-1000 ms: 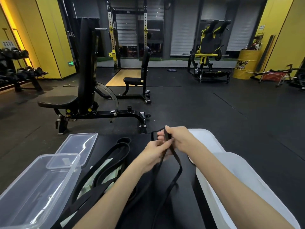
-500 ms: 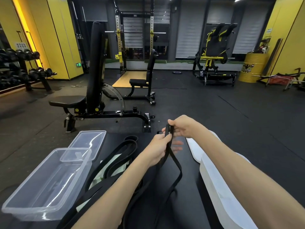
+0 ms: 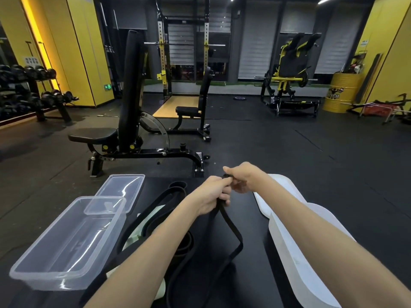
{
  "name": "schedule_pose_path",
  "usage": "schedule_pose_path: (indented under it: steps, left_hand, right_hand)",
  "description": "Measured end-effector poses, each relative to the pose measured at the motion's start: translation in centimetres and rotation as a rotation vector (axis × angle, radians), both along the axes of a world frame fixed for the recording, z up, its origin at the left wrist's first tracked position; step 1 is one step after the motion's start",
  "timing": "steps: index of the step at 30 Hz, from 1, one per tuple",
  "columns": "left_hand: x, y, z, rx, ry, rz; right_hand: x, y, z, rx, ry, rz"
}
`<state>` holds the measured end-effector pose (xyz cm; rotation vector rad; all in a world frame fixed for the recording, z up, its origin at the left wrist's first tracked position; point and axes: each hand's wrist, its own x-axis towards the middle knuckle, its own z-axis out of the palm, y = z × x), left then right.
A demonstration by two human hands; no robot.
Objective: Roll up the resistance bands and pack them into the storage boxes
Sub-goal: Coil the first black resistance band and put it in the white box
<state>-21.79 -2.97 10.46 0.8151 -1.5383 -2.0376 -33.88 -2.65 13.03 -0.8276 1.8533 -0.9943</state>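
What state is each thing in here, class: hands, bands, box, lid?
left hand: grips the black band.
right hand: pinches the band's top end.
black band: held up, lower part hanging unrolled.
storage box: open, empty.
lid: off, lying flat behind the box.
other bands: unrolled on the table.

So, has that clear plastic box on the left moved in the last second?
No. The clear box still overlaps the same near corner of the lid; only the view shifted.
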Motion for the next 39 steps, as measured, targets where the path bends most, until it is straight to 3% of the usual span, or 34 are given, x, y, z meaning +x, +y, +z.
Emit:
schedule_pose_path:
  steps: [4,6,9,13,20,25,32,39]
  left_hand:
    - [0.0,-0.6,-0.5,0.124,0.064,0.061]
    - [0.2,-0.5,-0.6,0.169,0.071,0.037]
    - [0.5,0.2,-1.3,0.208,0.078,-0.034]
    - [0.6,1.0,-2.4,-0.005,0.020,-0.022]
    - [-0.7,0.7,-0.4,0.161,0.201,0.092]
    - [0.4,2.4,-2.0,0.160,0.118,-0.026]
    - [0.6,3.0,-2.0,0.265,0.156,0.017]
    - [2.9,2.3,-3.3,0.057,-0.167,-0.139]
  right_hand:
    - [0.7,2.6,-1.3,-0.014,-0.508,0.004]
    - [0.9,3.3,-1.8,-0.023,-0.598,0.038]
    - [1.1,3.1,-1.6,-0.053,-0.583,0.039]
    - [0.5,1.3,-0.8,-0.175,-0.546,-0.026]
    - [-0.1,1.9,-1.3,-0.139,-0.527,0.155]
    - [-0.4,2.2,-0.6,-0.265,-0.492,-0.033]
    - [0.6,4.0,-2.3,0.016,-0.411,0.080]
    - [0.6,3.8,-2.0,-0.061,-0.251,0.056]
